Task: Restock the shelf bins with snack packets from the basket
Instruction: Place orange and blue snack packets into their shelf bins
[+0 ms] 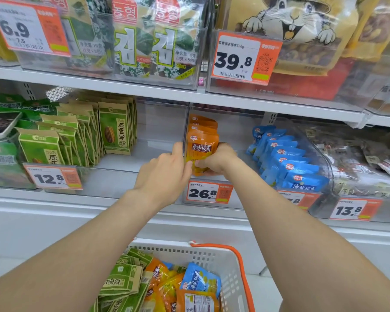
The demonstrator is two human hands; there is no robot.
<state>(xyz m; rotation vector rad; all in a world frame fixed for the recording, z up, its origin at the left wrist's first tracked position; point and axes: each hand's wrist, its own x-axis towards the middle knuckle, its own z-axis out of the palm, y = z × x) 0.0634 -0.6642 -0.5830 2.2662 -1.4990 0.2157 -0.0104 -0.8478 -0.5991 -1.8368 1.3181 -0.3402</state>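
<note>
Orange packets being set into the clear bin

The orange packets [202, 149] are gripped by the right hand [214, 162] and steadied by the left hand's [164, 172] curled fingers; they should be stood upright, labels forward, behind the price tag [208, 192].

The white metal middle shelf [113, 204] carries clear plastic bins [236, 131] side by side: green-and-tan paper seed packets [115, 129] toward the left edge, orange foil packets [202, 129] at the middle, blue foil packets [288, 158] toward the right. The upper shelf [144, 90] bears bins of seaweed packs [144, 41].
</note>
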